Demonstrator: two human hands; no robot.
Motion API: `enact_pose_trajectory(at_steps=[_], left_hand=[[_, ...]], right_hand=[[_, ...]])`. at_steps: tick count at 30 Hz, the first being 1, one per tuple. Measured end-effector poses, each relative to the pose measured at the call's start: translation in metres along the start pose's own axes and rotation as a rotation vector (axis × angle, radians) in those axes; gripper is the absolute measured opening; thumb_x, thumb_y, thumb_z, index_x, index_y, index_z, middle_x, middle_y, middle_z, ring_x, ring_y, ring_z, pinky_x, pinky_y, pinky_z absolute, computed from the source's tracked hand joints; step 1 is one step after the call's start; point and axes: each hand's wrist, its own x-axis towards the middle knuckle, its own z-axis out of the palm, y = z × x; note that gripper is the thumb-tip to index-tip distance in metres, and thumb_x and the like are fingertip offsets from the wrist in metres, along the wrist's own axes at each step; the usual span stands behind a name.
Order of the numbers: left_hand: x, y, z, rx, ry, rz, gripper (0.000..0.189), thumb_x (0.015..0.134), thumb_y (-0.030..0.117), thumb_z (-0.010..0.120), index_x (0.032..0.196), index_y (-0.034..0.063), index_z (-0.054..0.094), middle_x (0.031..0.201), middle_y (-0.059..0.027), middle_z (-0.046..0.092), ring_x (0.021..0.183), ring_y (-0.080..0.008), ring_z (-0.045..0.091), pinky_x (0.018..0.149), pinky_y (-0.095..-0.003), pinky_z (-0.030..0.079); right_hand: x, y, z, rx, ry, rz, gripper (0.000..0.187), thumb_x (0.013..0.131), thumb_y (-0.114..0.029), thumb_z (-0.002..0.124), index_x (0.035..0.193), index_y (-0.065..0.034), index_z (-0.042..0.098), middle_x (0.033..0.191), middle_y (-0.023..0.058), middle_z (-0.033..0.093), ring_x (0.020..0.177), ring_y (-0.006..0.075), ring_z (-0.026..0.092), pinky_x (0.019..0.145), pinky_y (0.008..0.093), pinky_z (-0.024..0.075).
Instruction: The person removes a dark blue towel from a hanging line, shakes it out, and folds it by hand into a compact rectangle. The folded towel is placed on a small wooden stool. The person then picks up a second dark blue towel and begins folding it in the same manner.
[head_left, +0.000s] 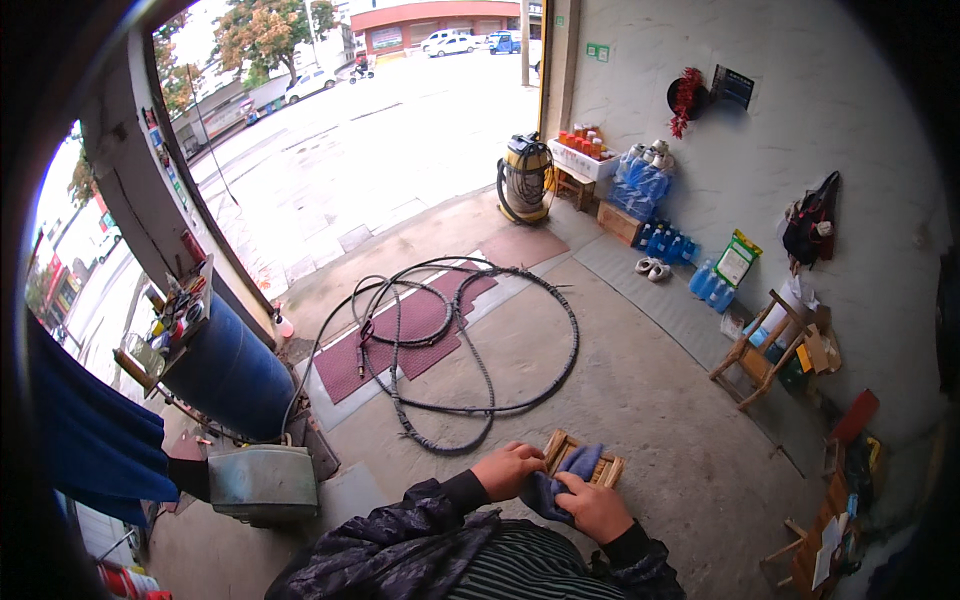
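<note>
A small slatted stool (613, 472), seemingly of wood or bamboo, is in front of me at the bottom centre. A bluish-purple cloth (583, 459) lies across it, with one end hanging towards my body. My left hand (511, 471) is at the stool's left side, its curled fingers pinching the cloth near the edge. From the right, my right hand (598, 511) grips the cloth with thumb and fingers. The fingertips of both hands are partly hidden by the cloth. My body covers whatever lies below the hands.
A coiled black hose (576, 337) lies on the concrete floor ahead, partly over a red mat (424, 311). Left stand a blue barrel (232, 367) and a grey-green metal box (262, 480). Along the right wall are a vacuum cleaner (527, 180), blue bottles (664, 244) and a wooden chair (757, 360).
</note>
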Motion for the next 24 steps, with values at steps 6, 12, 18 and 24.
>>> enact_pose_trajectory(at_steps=[6, 12, 18, 24], left_hand=[[0.017, 0.012, 0.018, 0.060, -0.135, 0.157, 0.040, 0.074, 0.017, 0.081, 0.114, 0.0154, 0.079, 0.162, -0.0152, 0.044, 0.152, -0.0435, 0.035, 0.121, -0.0562, 0.037], [0.042, 0.027, 0.031, -0.052, -0.293, 0.371, 0.047, 0.074, 0.020, 0.081, 0.120, 0.0168, 0.079, 0.163, -0.0129, 0.046, 0.157, -0.0421, 0.029, 0.124, -0.0608, 0.028], [0.060, 0.032, 0.025, -0.121, -0.440, 0.545, 0.040, 0.072, 0.022, 0.081, 0.111, 0.0138, 0.079, 0.136, -0.0084, 0.064, 0.141, -0.0345, 0.047, 0.118, -0.0548, 0.033], [0.056, 0.032, 0.012, -0.231, -0.475, 0.520, 0.037, 0.070, 0.021, 0.081, 0.106, 0.0102, 0.077, 0.111, -0.0114, 0.064, 0.114, -0.0324, 0.061, 0.100, -0.0487, 0.047]], right_hand=[[-0.020, -0.003, -0.004, 0.082, 0.000, -0.073, 0.014, 0.088, -0.008, 0.066, 0.101, -0.0090, 0.073, 0.124, 0.0121, 0.070, 0.097, 0.0327, 0.073, 0.080, 0.0430, 0.0599], [-0.032, -0.007, -0.006, 0.175, -0.004, -0.099, 0.017, 0.087, -0.002, 0.068, 0.103, -0.0047, 0.074, 0.116, 0.0121, 0.072, 0.100, 0.0328, 0.073, 0.083, 0.0405, 0.0604], [-0.048, -0.007, -0.013, 0.292, 0.016, -0.033, 0.022, 0.082, 0.005, 0.068, 0.102, -0.0030, 0.074, 0.115, 0.0124, 0.073, 0.104, 0.0325, 0.072, 0.087, 0.0405, 0.0599], [-0.053, -0.007, -0.017, 0.302, 0.047, 0.053, 0.026, 0.078, 0.007, 0.070, 0.101, -0.0026, 0.075, 0.120, 0.0140, 0.072, 0.112, 0.0325, 0.071, 0.094, 0.0415, 0.0586]])
